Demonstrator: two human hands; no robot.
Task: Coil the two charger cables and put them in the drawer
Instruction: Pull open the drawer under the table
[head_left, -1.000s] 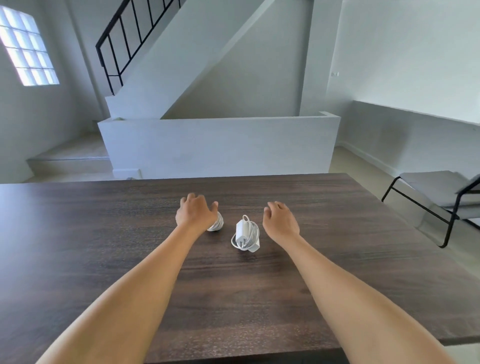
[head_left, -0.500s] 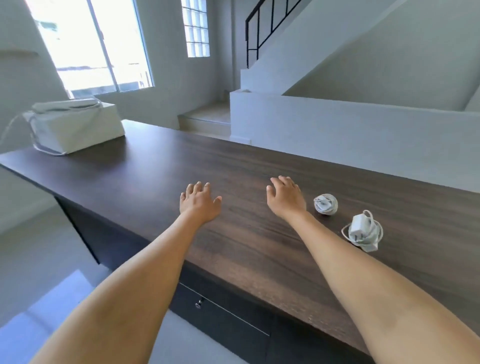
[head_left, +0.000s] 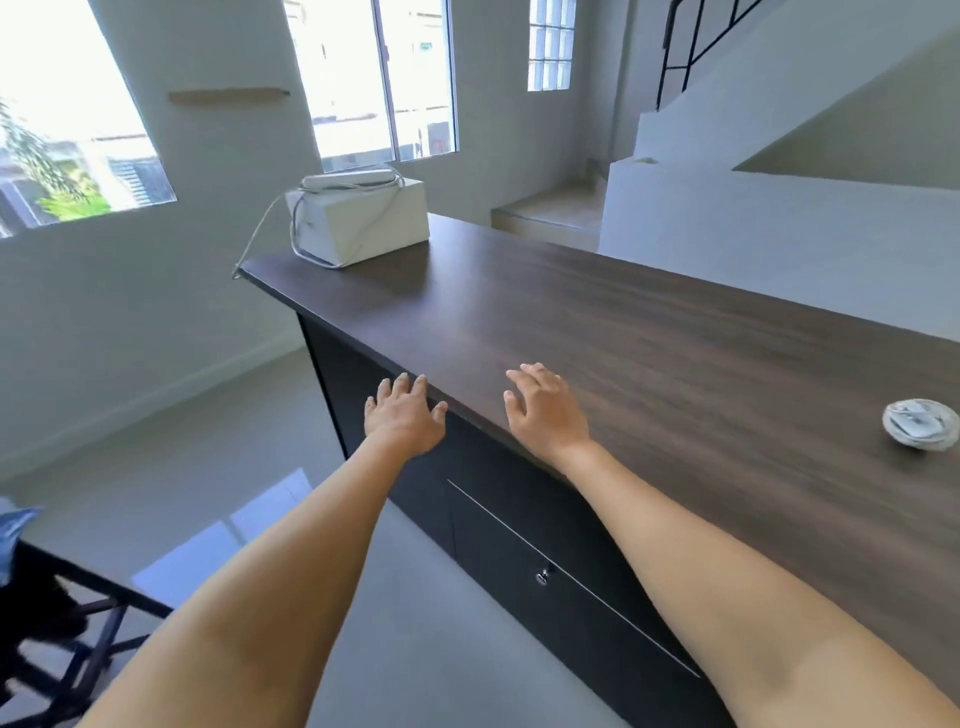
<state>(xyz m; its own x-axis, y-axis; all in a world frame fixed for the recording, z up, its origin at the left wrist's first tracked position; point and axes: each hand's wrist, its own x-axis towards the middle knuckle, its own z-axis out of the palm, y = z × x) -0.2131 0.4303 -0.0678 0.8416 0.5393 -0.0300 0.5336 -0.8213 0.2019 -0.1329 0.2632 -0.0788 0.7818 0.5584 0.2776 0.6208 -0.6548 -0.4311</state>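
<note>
Wood tabletop (head_left: 675, 338): both our hands empty, left hand (head_left: 402, 418) at its near edge, right hand (head_left: 545, 410) flat. Coiled cable (head_left: 920, 423) waits rightward. We should pull the drawer (head_left: 545, 551) squarely.

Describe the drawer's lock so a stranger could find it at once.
Start at the dark wooden desk and drop to its black front below the near edge. Between the person's forearms sits a small silver lock, the only shiny spot on that panel, just beneath a thin pale seam.
</note>
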